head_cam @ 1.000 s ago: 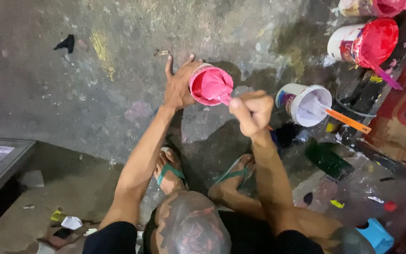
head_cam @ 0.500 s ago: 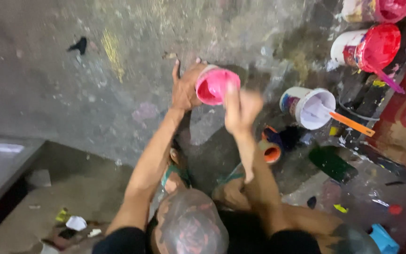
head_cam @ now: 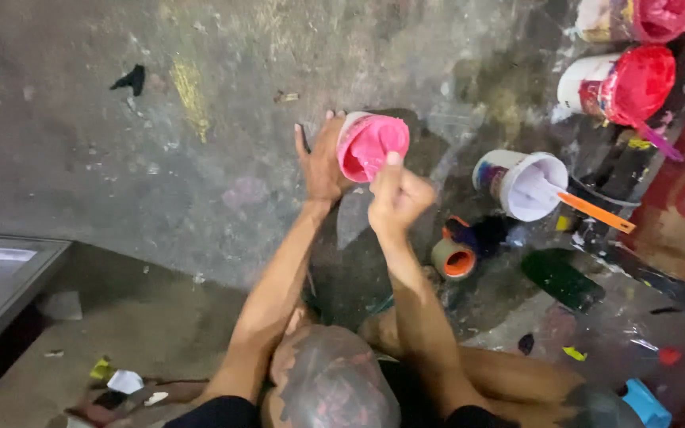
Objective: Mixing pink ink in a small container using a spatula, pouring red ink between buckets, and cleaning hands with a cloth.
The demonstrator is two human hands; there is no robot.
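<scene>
Fingers of right hand (head_cam: 396,198) now overlap pink tub (head_cam: 370,145).

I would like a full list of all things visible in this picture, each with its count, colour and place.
pink paint tub: 1, pink inside, centre, held tilted
white paint tub: 1, white, right of centre, orange stick in it
red paint tubs: 2, red, top right
orange-rimmed small pot: 1, on the floor below the right hand
blue object: 1, bottom right corner
concrete floor: grey, stained
left hand: 1, grips the pink tub's side
right hand: 1, closed, at the tub's mouth; what it holds is hidden
</scene>
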